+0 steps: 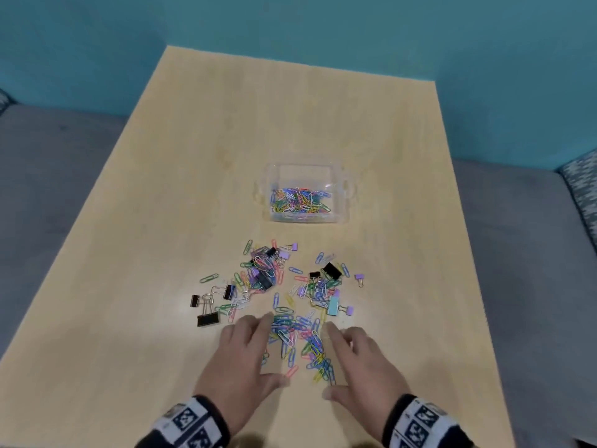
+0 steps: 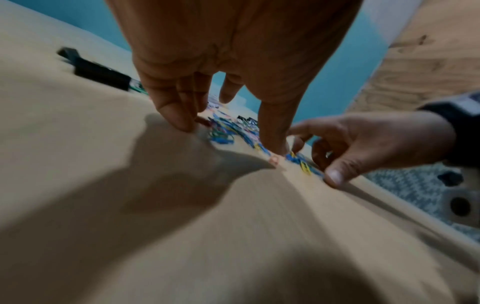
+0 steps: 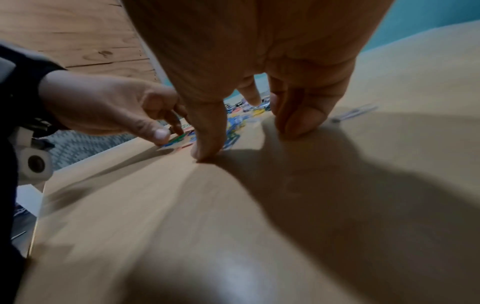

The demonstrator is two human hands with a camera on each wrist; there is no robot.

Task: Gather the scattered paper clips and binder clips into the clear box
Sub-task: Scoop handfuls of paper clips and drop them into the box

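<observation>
On the light wooden table (image 1: pixel 161 253) the left hand (image 1: pixel 240 360) and the right hand (image 1: pixel 361 367) lie palm down on either side of a small heap of coloured paper clips (image 1: pixel 300 341). Both hands are spread wide, with fingers loosely bent and fingertips touching the table surface. They hold nothing. The thumbs point toward each other at the near end of the heap.

Behind the heap more paper clips lie scattered, mixed with black, purple and light blue binder clips (image 1: pixel 332 270). Farther back stands the clear plastic box (image 1: pixel 342 176), well apart from the hands, and it already contains many coloured paper clips.
</observation>
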